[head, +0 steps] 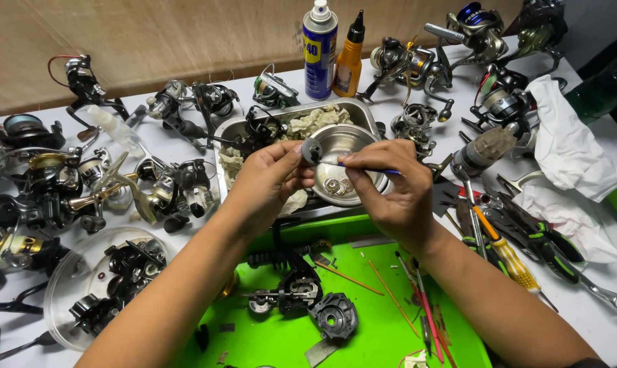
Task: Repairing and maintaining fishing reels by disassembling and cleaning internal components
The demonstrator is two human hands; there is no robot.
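Observation:
My left hand [267, 180] pinches a small round dark gear part [312, 150] between thumb and fingers, above a metal tray [363, 112]. My right hand [390, 187] grips a thin blue-handled tool [371, 171], its tip pointing at the gear part. Just beneath the hands sits a round steel bowl [342, 146] with a few small metal pieces inside. Below my wrists a partly dismantled black fishing reel [291, 289] and its side cover [334, 315] lie on a green mat [383, 327].
Many fishing reels [169, 187] crowd the white table on the left and back. A blue spray can [319, 51] and an orange bottle [349, 61] stand at the rear. Screwdrivers and pliers [520, 249] lie right, beside white cloth [567, 143]. A clear plate [70, 272] holds reel parts.

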